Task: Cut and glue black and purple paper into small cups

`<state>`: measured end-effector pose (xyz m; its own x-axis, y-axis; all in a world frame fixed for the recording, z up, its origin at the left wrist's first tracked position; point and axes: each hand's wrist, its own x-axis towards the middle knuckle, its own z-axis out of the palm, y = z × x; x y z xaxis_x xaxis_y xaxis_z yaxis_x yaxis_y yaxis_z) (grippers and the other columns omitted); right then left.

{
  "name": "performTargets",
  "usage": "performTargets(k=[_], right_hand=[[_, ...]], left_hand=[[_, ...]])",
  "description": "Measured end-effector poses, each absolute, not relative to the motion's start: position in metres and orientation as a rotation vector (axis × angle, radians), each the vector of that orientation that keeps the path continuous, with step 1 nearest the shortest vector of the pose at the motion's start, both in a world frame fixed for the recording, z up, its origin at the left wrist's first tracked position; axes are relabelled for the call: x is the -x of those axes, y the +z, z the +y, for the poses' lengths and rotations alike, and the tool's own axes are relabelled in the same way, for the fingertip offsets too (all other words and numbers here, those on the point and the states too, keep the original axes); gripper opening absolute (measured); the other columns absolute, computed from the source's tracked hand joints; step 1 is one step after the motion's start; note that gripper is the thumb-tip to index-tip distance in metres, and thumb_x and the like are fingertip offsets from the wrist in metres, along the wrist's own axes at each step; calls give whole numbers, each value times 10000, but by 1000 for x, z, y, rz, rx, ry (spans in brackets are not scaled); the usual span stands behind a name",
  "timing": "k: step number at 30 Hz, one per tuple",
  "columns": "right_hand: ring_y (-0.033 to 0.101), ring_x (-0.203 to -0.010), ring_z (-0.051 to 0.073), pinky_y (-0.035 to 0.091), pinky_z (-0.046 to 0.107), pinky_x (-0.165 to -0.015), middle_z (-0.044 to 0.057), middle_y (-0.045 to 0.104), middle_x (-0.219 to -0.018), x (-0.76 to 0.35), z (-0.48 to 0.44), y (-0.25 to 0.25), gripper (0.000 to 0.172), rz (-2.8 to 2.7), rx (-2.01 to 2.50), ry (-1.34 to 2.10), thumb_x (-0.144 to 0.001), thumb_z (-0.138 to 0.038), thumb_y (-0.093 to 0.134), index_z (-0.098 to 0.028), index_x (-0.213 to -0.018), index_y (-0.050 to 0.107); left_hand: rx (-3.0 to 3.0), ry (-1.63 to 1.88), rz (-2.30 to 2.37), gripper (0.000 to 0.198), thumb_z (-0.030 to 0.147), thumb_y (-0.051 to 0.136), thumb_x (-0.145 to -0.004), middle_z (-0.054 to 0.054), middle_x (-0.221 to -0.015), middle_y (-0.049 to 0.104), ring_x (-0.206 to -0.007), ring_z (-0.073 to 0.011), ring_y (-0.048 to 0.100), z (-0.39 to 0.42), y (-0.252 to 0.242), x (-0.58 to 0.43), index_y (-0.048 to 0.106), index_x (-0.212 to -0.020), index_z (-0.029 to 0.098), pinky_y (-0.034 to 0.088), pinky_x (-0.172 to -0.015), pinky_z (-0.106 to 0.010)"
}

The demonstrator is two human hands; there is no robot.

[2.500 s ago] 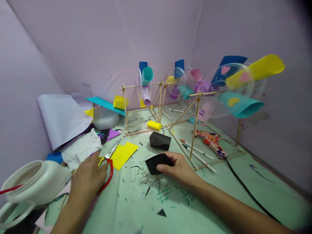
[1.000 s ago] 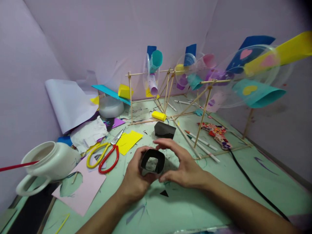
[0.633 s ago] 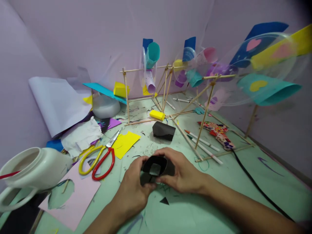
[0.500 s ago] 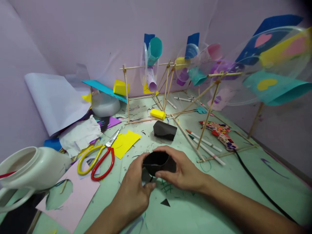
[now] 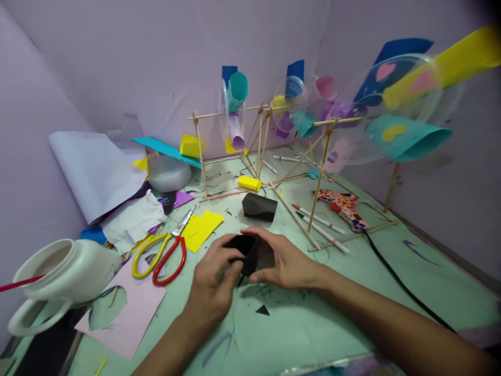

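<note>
Both my hands close round a black paper roll [image 5: 247,249] low over the green table [image 5: 321,324]. My left hand [image 5: 213,282] pinches its near left side with thumb and fingers. From the right, my right hand [image 5: 279,258] wraps it, fingers curled over the top. A second black paper roll [image 5: 259,206] lies on the table just beyond them. Red and yellow scissors [image 5: 164,250] rest to the left of my left hand, beside a yellow paper piece [image 5: 199,227].
Stick frames carrying clear discs and coloured paper cones [image 5: 395,104] stand at the back and right. A white jug [image 5: 64,277] lies at the left, over pink paper [image 5: 129,313]. Pens [image 5: 321,222], a patterned glue gun [image 5: 342,203] and its black cord [image 5: 399,284] lie at right.
My left hand left the scissors and joined my right hand on the black paper, which was curled into a roll, lifted, then lowered toward the table. My left fingers now press its side.
</note>
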<state>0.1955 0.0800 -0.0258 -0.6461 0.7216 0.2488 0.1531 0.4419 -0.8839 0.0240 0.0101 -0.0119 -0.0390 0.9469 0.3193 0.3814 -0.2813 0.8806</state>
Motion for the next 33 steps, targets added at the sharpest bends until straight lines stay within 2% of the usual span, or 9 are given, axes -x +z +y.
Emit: performTargets(k=[2,5,7,10,12,15,17,26,33], right_hand=[[576,-957,228,447,393,-835,126,587,-1124,-197,84,-26,756,-1896,756,1399,-610,-411,741,-172,-1248,414],[570,-992,218,428,396,-856,156,568,-1161,-198,89,-25,596,-1555,703,1600,-748,-473,603,-157,-1226,436],[534,-1073,228,396,409,-898,157,542,-1209,-196,88,-23,520,-1375,666,1639,-809,-500,514,-168,-1205,468],[434,-1199,231,347,421,-959,125,475,-1301,-185,80,-18,485,-1153,647,1705,-839,-518,448,-204,-1207,479],[399,-1232,223,325,410,-988,112,461,-1316,-177,73,-15,495,-928,661,1819,-840,-530,431,-203,-1209,475],[517,-1112,228,361,405,-960,140,540,-1213,-168,68,-11,534,-567,655,2018,-853,-548,369,-148,-1191,475],[585,-999,227,397,401,-917,144,576,-1151,-167,68,-11,537,-414,650,2097,-861,-542,348,-125,-1171,480],[617,-892,177,378,343,-928,114,638,-1042,-170,73,-20,482,-340,540,2137,-876,-506,358,-124,-1125,513],[618,-781,172,411,325,-828,78,656,-913,-172,70,-12,453,-363,515,2197,-895,-492,316,-132,-1051,542]], left_hand=[[-1298,1437,1434,104,273,612,-747,-55,-1005,643,-954,-214,583,15,-9,-24,657,-800,196,460,-864,-361],[-797,1507,1304,195,336,687,-668,-7,-723,637,-712,-162,606,22,-3,-24,636,-736,160,522,-681,-310],[-645,1516,1230,228,316,741,-598,6,-657,623,-647,-136,595,25,0,-25,627,-687,140,523,-628,-274],[-585,1552,1225,249,296,775,-543,5,-693,643,-670,-126,602,25,0,-30,632,-671,137,524,-662,-263],[-642,1569,1310,233,315,758,-572,8,-726,651,-735,-142,615,21,-4,-35,646,-691,150,515,-743,-287],[-949,1528,1523,157,311,697,-661,-19,-917,672,-961,-196,593,13,-12,-40,678,-748,181,443,-909,-336],[-1190,1501,1621,100,282,673,-686,-30,-1031,659,-1052,-220,560,8,-17,-43,692,-745,203,408,-955,-352],[-1520,1512,1656,74,236,631,-723,0,-1037,667,-1023,-223,583,-1,-14,-58,699,-711,261,430,-931,-336],[-1254,1388,1797,117,304,664,-693,-22,-1011,677,-1042,-239,570,6,-14,-40,688,-760,211,396,-968,-347]])
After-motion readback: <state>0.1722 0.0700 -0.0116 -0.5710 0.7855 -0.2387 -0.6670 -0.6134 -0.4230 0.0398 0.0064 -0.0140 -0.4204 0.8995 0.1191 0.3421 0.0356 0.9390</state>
